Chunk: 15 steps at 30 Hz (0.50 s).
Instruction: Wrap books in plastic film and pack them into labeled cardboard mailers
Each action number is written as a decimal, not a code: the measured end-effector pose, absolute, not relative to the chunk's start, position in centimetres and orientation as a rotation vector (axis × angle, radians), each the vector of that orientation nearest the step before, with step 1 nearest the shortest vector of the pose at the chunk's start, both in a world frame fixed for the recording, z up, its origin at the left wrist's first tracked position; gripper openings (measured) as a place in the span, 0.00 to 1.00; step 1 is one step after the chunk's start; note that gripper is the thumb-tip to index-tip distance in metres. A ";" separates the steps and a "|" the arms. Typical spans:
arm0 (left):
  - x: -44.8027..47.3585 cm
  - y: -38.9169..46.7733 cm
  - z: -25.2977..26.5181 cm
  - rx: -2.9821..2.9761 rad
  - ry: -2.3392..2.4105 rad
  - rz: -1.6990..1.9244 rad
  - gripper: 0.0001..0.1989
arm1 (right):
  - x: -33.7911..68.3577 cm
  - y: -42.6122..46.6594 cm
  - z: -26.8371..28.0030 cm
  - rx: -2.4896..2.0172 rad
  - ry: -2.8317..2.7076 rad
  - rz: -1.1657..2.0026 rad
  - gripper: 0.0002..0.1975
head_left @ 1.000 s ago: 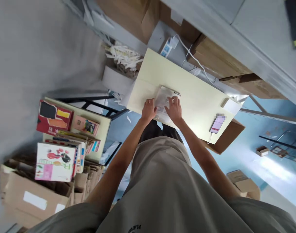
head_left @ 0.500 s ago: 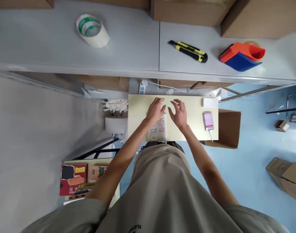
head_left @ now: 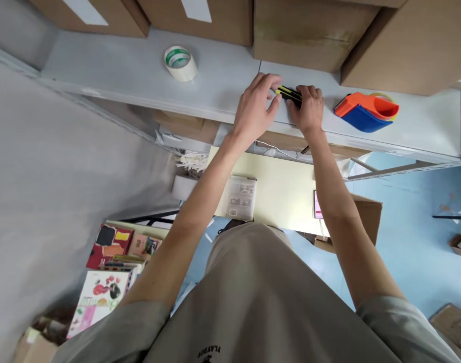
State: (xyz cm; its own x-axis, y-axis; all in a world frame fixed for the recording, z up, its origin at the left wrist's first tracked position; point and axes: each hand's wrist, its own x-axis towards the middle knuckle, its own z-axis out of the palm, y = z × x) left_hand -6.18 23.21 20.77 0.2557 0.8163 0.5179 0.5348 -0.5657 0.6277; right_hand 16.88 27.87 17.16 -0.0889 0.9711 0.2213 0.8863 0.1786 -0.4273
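Observation:
A yellow-and-black utility knife (head_left: 288,94) is at the front of the grey shelf (head_left: 222,96). My right hand (head_left: 309,107) is closed round its handle end, hiding that part. At the blade end is my left hand (head_left: 256,103), with thumb and fingers apart around the tip; whether they touch it I cannot tell. To the right of my right hand sits an orange-and-blue tape dispenser (head_left: 366,112). A roll of tape (head_left: 180,63) with a green-and-white core stands left of my left hand.
Cardboard boxes (head_left: 298,40) line the back of the shelf. Below is a pale yellow table (head_left: 279,186) bearing a plastic-wrapped packet (head_left: 242,197) and a phone (head_left: 317,205). Books (head_left: 105,292) are stacked at lower left. An open carton (head_left: 368,217) stands right of the table.
Both hands have moved up from over the table to the utility knife on the shelf. My right hand has taken hold of its handle. The view has tilted and shifted.

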 end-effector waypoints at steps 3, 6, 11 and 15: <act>-8.2 19.5 17.4 2.063 1.384 1.247 0.16 | 17.0 27.1 17.2 -1.798 -2.025 0.250 0.26; -11.7 14.3 10.9 1.870 1.525 1.178 0.16 | 17.5 24.7 17.0 -1.631 -2.019 0.213 0.27; -17.7 3.0 -1.7 1.432 1.927 0.802 0.19 | 17.9 17.3 14.6 -1.338 -1.876 0.257 0.36; -18.5 -4.0 -7.4 1.133 2.079 0.422 0.16 | 17.1 9.5 8.4 -1.421 -1.927 0.543 0.43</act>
